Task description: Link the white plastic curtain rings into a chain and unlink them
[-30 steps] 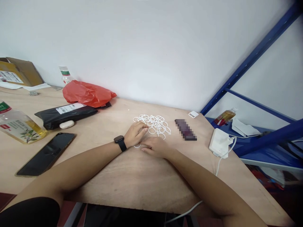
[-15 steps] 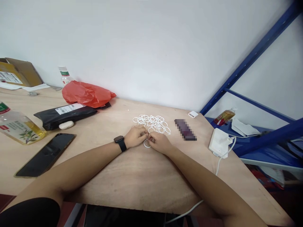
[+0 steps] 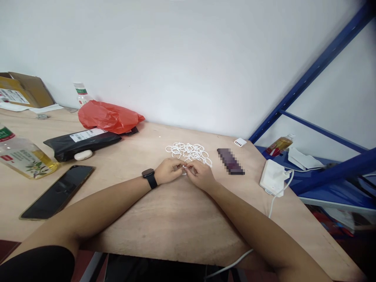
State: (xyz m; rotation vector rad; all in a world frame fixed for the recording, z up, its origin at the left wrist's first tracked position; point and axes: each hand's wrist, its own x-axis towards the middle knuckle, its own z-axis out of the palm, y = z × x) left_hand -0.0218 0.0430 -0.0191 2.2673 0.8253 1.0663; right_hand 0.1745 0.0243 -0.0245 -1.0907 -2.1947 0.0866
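Note:
Over the wooden table, my left hand point(image 3: 169, 170) and my right hand point(image 3: 202, 175) meet fingertip to fingertip. Both pinch a small white plastic ring point(image 3: 184, 174), mostly hidden by the fingers, with only bits of white showing between and below them. Just beyond my hands lies a loose pile of similar white rings point(image 3: 189, 149), several of them overlapping and showing small nubs. My left wrist wears a black watch point(image 3: 148, 174).
A dark phone point(image 3: 57, 192), a black parcel point(image 3: 82, 143), a red plastic bag point(image 3: 110, 116) and an oil bottle point(image 3: 28, 156) lie left. On the right are a blurred dark rectangle point(image 3: 230, 161), a white power strip point(image 3: 272, 176) with its cable, and a blue rack point(image 3: 311, 68).
My fingertips have shifted slightly around the white ring, and less of its loop shows below them. The right hand has turned a little. The pile looks the same.

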